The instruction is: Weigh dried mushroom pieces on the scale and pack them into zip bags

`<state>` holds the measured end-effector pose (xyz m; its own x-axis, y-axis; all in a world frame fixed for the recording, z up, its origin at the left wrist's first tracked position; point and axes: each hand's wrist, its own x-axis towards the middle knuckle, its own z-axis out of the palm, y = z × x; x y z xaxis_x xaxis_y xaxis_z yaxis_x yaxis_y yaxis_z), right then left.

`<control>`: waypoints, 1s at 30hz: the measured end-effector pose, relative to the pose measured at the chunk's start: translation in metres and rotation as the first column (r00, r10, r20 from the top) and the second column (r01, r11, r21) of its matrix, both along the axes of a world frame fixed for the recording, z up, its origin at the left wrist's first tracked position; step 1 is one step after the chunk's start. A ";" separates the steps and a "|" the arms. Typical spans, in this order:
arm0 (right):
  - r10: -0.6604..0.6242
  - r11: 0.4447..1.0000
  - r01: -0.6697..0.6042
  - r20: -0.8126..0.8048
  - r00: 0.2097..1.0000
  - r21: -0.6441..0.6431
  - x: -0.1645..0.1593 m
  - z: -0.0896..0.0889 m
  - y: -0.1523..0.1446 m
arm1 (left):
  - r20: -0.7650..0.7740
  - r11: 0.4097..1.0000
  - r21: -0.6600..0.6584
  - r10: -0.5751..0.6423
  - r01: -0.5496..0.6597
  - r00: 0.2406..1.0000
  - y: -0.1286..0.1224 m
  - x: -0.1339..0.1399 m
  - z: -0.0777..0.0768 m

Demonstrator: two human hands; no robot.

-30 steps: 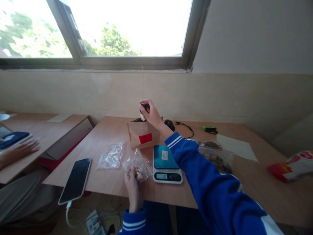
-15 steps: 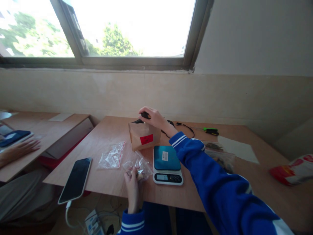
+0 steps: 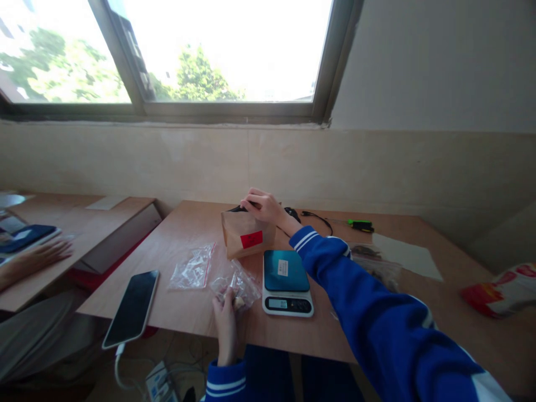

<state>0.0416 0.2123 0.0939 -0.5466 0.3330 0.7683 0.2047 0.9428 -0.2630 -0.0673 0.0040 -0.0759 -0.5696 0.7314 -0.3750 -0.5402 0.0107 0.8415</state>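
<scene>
Head: left fingers (image 3: pixel 229 297) pinch bag (image 3: pixel 250 286) of pale pieces (image 3: pixel 238 303).

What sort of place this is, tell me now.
Probably an indoor workroom or classroom: a teal-and-white digital scale and a red-labelled brown paper bag stand on a light wooden desk, below a wide grey-framed window.

right hand (image 3: pixel 260 205) lowered, now at brown paper bag's (image 3: pixel 235 230) mouth

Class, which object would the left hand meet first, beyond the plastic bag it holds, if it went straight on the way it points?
The left hand would probably meet the brown paper bag near its lower left corner, though depth is unclear.
</scene>
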 end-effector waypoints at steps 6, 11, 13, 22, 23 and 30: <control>0.015 0.991 -0.019 -0.031 0.999 -0.132 0.000 0.005 -0.004 | 0.003 1.000 0.014 0.002 -0.002 1.000 -0.001 0.000 0.003; -0.045 0.956 0.008 -0.120 0.992 -0.293 -0.001 0.011 -0.002 | 0.017 1.000 0.008 -0.006 0.006 1.000 -0.001 0.000 0.002; -0.046 0.953 0.020 -0.080 0.996 -0.301 -0.001 0.013 0.000 | 0.012 1.000 0.006 -0.009 0.008 1.000 -0.001 0.000 0.002; -0.185 0.911 0.346 0.528 0.829 -0.223 -0.005 0.022 -0.006 | 0.022 1.000 0.007 -0.004 0.004 1.000 -0.001 -0.002 0.001; -0.194 0.896 0.377 0.559 0.807 -0.234 -0.005 0.024 -0.007 | 0.018 1.000 0.004 0.000 0.000 1.000 -0.001 -0.002 0.000; -0.185 0.936 0.273 0.348 0.919 -0.224 0.004 0.051 -0.038 | 0.032 0.997 0.072 -0.011 0.008 0.999 -0.003 -0.002 -0.005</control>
<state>0.0460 0.1740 0.1452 -0.6302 0.6434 0.4346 0.5202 0.7654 -0.3788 -0.0691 0.0006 -0.0804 -0.5510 0.7624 -0.3393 -0.5671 -0.0438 0.8225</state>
